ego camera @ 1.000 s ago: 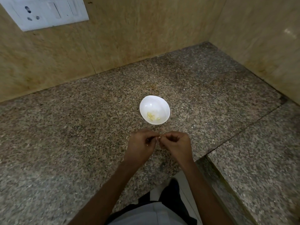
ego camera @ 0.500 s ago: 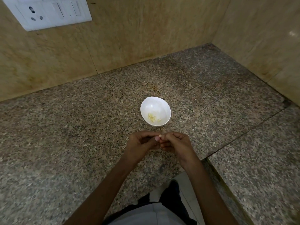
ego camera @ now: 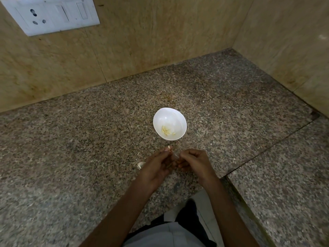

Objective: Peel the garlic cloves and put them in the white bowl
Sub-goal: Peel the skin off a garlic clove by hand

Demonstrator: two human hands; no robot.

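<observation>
- Peeling was the step in hand: your left hand (ego camera: 156, 168) pinched a clove (ego camera: 169, 148) at its fingertips, low over the surface (ego camera: 71, 157) and just short of the bowl (ego camera: 179, 120).
- Your right hand (ego camera: 194, 163) had its fingers curled and seemed to pinch a thin strip of skin (ego camera: 175, 155) running across to the clove. The strip was faint, so that is a judgement.
- Your hands sat close together with a narrow gap between them, not pressed together.
- Only the clove's pale end showed past your fingertips. It pointed away from you, toward the bowl, so its long axis probably ran near to far, tilted slightly up. The rest was hidden.
- Several peeled cloves (ego camera: 166, 131) lay in the bowl, so the task was partly done.
- A pale piece (ego camera: 140, 164) lay on the surface just left of your left hand; whether it was a whole clove or husk could not be told.
- Next, you likely needed to pull the skin clear along the clove, let the skin drop, then reach forward and release the clove over the bowl.
</observation>
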